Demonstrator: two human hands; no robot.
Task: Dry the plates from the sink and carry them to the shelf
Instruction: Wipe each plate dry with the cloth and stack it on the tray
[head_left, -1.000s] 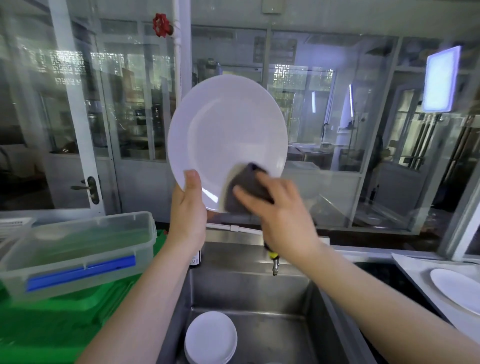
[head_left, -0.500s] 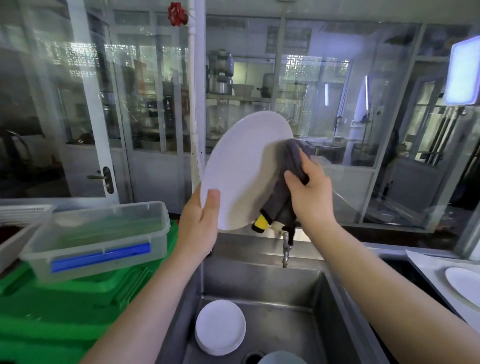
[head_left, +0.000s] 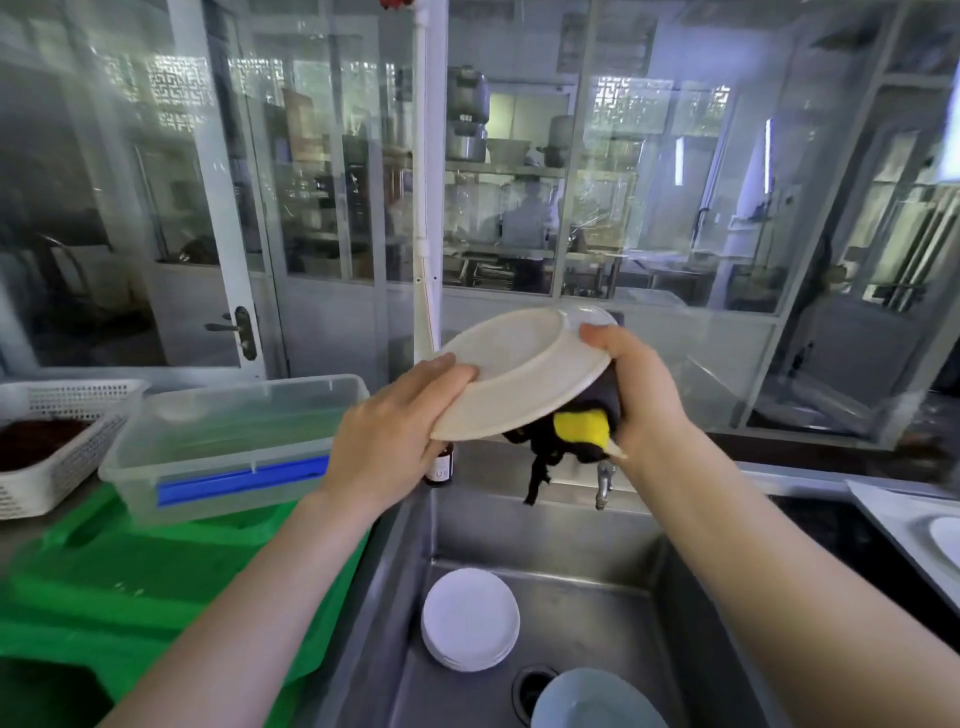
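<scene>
- Plate (head_left: 511, 374) held over the sink (head_left: 571, 535), tilted with its underside and foot ring facing up, touching neither sink nor worktop.
- Left hand (head_left: 392, 436) grips the plate's near-left rim, fingers curled over the edge onto the underside.
- Right hand (head_left: 636, 387) pinches the far-right rim, thumb on the underside and fingers below pressing a dark cloth (head_left: 566, 431) with a yellow patch against the plate's face; a strip of cloth hangs down towards the tap (head_left: 602, 480).
- Step in hand, as I judge it: drying this plate, the cloth working the hidden face while the underside is turned up.
- Next move likely calls for wiping the underside and foot ring, keeping a firm left grip since a wet rim can slip, then carrying the plate to the shelf; no shelf for the plates can be picked out here.
- Much remains: a stack (head_left: 470, 618) lies on the sink floor near its left wall, and a bluish plate (head_left: 592, 699) sits at the near edge by the drain.
- A small brown bottle (head_left: 440, 467) at the sink's back-left corner bears a label, too blurred to read; no other writing is legible.
</scene>
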